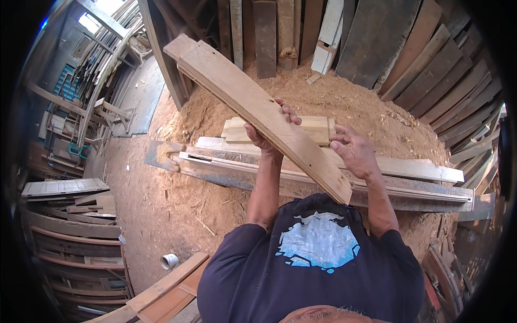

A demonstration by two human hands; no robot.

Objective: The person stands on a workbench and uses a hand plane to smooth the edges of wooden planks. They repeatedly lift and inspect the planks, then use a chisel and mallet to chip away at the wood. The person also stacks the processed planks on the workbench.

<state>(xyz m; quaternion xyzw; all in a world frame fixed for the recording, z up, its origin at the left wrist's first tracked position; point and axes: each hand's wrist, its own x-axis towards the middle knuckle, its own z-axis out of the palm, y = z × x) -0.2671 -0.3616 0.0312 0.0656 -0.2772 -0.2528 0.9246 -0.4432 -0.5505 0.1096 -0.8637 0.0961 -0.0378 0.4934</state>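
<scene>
A thick, pale wooden board (242,91) slants from the upper left down toward my chest, with small dark holes along its face. My left hand (269,145) is wrapped round its middle, thumb on the near side and fingertips over the far edge. To the right of the board, my right hand (356,153) has loosely curled fingers that stand apart, with nothing visible in them. Its fingertips are close to the right end of some short pale boards (318,125); whether they touch is unclear. Under these lie a long pale plank (414,169) and a slotted wooden strip (226,161).
A worn dark beam (226,176) supports the long pieces. Shavings (388,126) are heaped behind it. Upright planks (371,43) lean at the back and right. At left are stacked boards (81,245) and a white panel (64,187); a white pipe piece (169,261) lies on the floor.
</scene>
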